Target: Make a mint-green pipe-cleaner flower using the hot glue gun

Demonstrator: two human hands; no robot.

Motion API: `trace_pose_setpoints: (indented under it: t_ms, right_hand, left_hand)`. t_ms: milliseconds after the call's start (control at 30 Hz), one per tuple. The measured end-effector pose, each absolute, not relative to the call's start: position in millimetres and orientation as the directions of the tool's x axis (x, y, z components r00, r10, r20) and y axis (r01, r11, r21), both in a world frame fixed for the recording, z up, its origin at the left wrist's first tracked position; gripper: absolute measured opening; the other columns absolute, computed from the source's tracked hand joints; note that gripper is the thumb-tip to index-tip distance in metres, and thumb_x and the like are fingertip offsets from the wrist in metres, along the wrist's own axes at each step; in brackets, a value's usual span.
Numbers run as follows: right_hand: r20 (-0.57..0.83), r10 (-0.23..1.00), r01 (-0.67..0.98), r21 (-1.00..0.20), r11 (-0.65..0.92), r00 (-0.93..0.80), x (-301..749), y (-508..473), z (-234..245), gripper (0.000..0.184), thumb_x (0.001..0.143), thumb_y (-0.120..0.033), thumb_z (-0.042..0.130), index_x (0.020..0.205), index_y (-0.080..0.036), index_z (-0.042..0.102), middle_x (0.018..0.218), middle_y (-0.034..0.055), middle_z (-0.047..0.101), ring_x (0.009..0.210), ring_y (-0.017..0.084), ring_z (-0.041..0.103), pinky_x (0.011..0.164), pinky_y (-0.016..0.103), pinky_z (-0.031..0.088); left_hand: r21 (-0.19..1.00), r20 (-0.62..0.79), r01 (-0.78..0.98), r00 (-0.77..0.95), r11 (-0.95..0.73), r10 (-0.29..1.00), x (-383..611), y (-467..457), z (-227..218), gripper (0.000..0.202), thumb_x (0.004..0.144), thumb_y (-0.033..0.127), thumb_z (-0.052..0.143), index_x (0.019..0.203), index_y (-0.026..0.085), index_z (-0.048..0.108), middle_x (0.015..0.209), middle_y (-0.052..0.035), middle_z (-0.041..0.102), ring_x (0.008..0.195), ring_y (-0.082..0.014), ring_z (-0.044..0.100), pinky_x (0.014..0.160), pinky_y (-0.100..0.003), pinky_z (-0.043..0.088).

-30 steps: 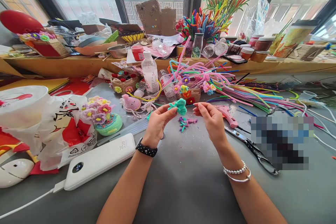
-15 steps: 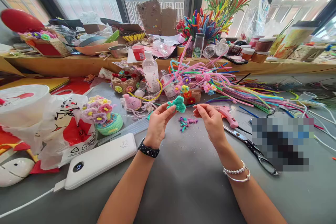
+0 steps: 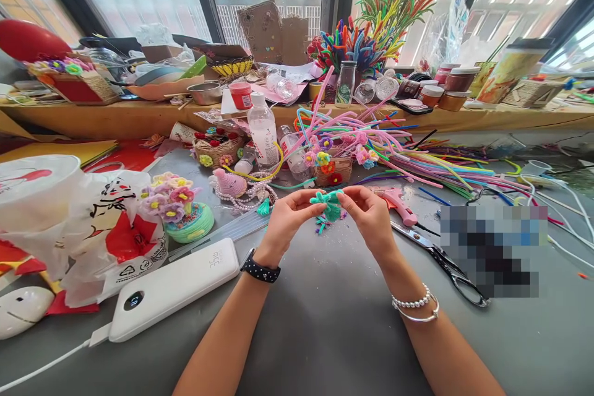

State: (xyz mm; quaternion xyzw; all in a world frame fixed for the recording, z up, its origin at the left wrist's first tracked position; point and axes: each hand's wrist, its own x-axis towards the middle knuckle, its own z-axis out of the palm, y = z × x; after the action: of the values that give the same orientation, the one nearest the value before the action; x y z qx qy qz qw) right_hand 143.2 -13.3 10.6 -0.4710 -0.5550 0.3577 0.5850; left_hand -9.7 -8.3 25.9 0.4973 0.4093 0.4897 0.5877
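Observation:
A small teal-green fuzzy pipe-cleaner piece (image 3: pixel 332 211), shaped like a flower or bow, is held up between my two hands. My left hand (image 3: pixel 288 220) pinches its left side between thumb and fingertips. On the other side, my right hand (image 3: pixel 369 216) pinches the right edge. Behind and just below it, purple and green pipe-cleaner scraps (image 3: pixel 321 228) lie on the grey table (image 3: pixel 320 322), partly hidden by the piece. To the right of my right hand lie a pink glue gun (image 3: pixel 403 210) and black-handled scissors (image 3: pixel 445 260).
A white power bank (image 3: pixel 180 291) with a cable lies left of my left forearm. Beyond it are a flower-topped green crochet piece (image 3: pixel 192 223) and a plastic bag (image 3: pixel 120 229). Loose pipe cleaners (image 3: pixel 417 161), a bottle (image 3: pixel 263 130) and a small basket (image 3: pixel 341 170) stand behind my hands.
My right hand has moved left and now grips the green piece, which only my left hand held before. The piece has shifted slightly right and down and turned.

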Motion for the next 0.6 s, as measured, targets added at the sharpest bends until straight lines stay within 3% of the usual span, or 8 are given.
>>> trace_pose_setpoints:
  t_ms: [433, 600]
  right_hand:
    - [0.297, 0.897, 0.035, -0.953, 0.302, 0.327, 150.1, -4.7, 6.1, 0.028, 0.067, -0.041, 0.062, 0.078, -0.015, 0.059, 0.064, 0.0006, 0.058, 0.059, 0.012, 0.052, 0.056, 0.024, 0.044]
    - [0.225, 0.948, 0.095, -0.973, 0.209, 0.227, 165.1, -8.8, 3.4, 0.031, 0.067, -0.042, 0.062, 0.083, -0.016, 0.058, 0.067, 0.0018, 0.061, 0.062, 0.013, 0.055, 0.059, 0.026, 0.045]
  left_hand:
    - [0.991, 0.025, -0.134, 0.202, 0.002, 0.979, -16.9, -6.1, 29.1, 0.041, 0.055, 0.023, 0.075, 0.093, 0.015, 0.061, 0.084, -0.0046, 0.066, 0.079, -0.0162, 0.06, 0.073, -0.027, 0.046]
    - [0.983, 0.031, -0.183, 0.152, -0.002, 0.988, -23.0, -2.8, 27.5, 0.034, 0.055, 0.024, 0.075, 0.084, 0.015, 0.061, 0.078, -0.0028, 0.065, 0.076, -0.0159, 0.061, 0.073, -0.028, 0.046]
